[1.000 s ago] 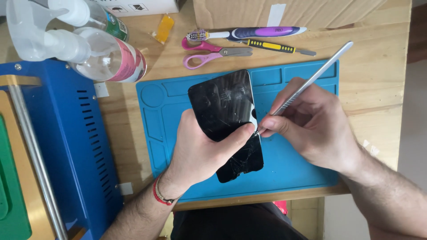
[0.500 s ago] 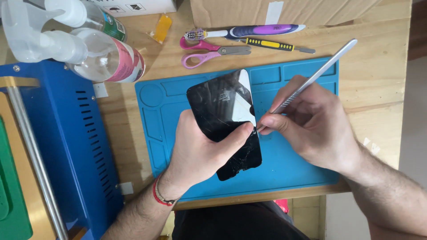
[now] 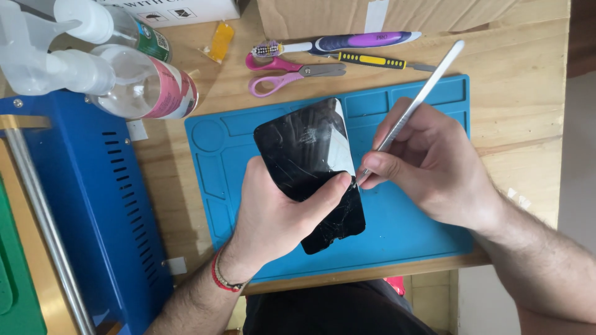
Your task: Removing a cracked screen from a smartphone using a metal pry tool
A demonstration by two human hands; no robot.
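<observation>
Black cracked phone screen (image 3: 304,164) gripped in left hand (image 3: 273,217), raised over blue silicone mat (image 3: 410,229); thumb clamped across glass, fingers wrapped behind; long axis tilted from upper left to lower right, top end pointing away toward pink scissors (image 3: 285,71). Thin metal spudger (image 3: 410,105) pinched pen-like in right hand (image 3: 434,164); tip touching screen's right edge, just beside left thumb; shaft slanting up and right, roughly crosswise to that edge.

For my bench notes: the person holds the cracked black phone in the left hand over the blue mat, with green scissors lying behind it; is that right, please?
Not quite: the scissors are pink, as the head view shows. The left hand does hold the cracked black phone over the blue mat.
</observation>
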